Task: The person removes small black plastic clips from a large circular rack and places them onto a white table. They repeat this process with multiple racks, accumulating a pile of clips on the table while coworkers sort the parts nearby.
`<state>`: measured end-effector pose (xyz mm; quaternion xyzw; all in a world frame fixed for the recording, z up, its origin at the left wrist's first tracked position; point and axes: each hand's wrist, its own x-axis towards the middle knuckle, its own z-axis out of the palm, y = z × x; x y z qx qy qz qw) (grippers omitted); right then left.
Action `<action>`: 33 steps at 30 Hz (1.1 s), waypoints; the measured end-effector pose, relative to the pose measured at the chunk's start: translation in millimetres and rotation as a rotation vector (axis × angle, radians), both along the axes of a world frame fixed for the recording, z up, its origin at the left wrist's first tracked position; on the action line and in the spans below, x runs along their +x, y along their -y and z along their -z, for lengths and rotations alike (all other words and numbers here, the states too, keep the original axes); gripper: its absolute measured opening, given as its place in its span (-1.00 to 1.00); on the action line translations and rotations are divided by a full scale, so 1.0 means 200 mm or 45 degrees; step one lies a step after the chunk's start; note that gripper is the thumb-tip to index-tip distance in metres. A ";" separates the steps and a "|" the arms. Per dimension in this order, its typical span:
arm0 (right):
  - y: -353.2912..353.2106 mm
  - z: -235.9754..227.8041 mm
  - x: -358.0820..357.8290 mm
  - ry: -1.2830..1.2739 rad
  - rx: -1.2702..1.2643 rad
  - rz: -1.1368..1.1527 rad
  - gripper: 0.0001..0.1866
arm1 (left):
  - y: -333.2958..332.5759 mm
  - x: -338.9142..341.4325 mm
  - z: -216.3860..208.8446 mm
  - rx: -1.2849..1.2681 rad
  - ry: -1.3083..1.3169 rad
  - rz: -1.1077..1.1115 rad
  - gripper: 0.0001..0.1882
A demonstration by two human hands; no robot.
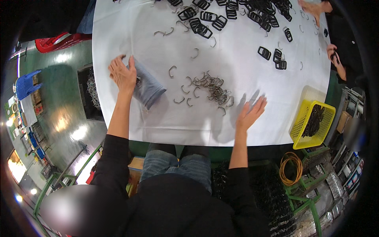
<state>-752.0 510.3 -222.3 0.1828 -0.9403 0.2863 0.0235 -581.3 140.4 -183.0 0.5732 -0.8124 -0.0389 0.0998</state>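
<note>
1. Blue-grey cloth bundle (148, 86): lies on the white tabletop (233, 51), just right of the left hand (123, 75), slanting down and rightward from its thumb.
2. Left hand: reaches over the bundle's upper end, fingers bent, thumb against the cloth; impossible to tell whether clamped on it or merely resting there.
3. Bent metal hooks (215, 87): lie right of that grip, past the bundle, mostly tangled in one loose pile, with several strewn singly on the bundle's side.
4. Right hand (252, 114): sits well right of the left grip, beyond the hooks, fingers straight and spread apart.
5. Black slotted buckles (270, 17): lie above and right of the left grip, some heaped, others scattered.
6. Yellow basket (301, 120): stands right of the right hand, near the table's edge; holds dark pieces (314, 122).
7. Co-worker hands (316, 8): show farthest off, at upper right.
</note>
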 end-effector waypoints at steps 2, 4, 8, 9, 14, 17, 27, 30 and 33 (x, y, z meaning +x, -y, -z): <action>0.10 0.04 0.17 -0.077 0.106 0.019 -0.28 | 0.00 0.08 0.08 0.074 -0.065 0.122 -0.71; 0.29 0.09 0.20 -0.047 0.094 -0.047 -0.34 | -0.01 0.08 0.14 0.123 -0.211 0.231 -0.67; 0.70 0.12 0.15 -0.063 0.081 -0.518 -0.47 | 0.01 0.18 0.10 0.324 -0.334 0.323 -0.61; 0.77 0.12 0.20 -0.080 0.056 -0.593 -0.49 | 0.01 0.26 0.07 0.429 -0.306 0.258 -0.61; 1.05 0.10 0.59 -0.072 0.036 -0.816 -0.52 | -0.07 0.92 -0.09 0.614 -0.352 0.098 -0.62; 1.29 0.14 0.88 -0.077 0.002 -0.980 -0.51 | -0.16 1.31 -0.15 0.649 -0.413 -0.028 -0.65; 2.00 0.14 1.83 0.245 -0.252 -1.482 -0.52 | -0.37 1.95 -0.22 0.667 -0.434 -0.556 -0.64; 2.10 0.11 1.83 0.178 -0.404 -1.365 -0.50 | -0.40 2.02 -0.18 0.661 -0.461 -0.530 -0.65; 2.06 0.16 1.37 -0.099 -0.248 -1.030 -0.46 | -0.45 2.06 -0.14 0.687 -0.433 -0.488 -0.66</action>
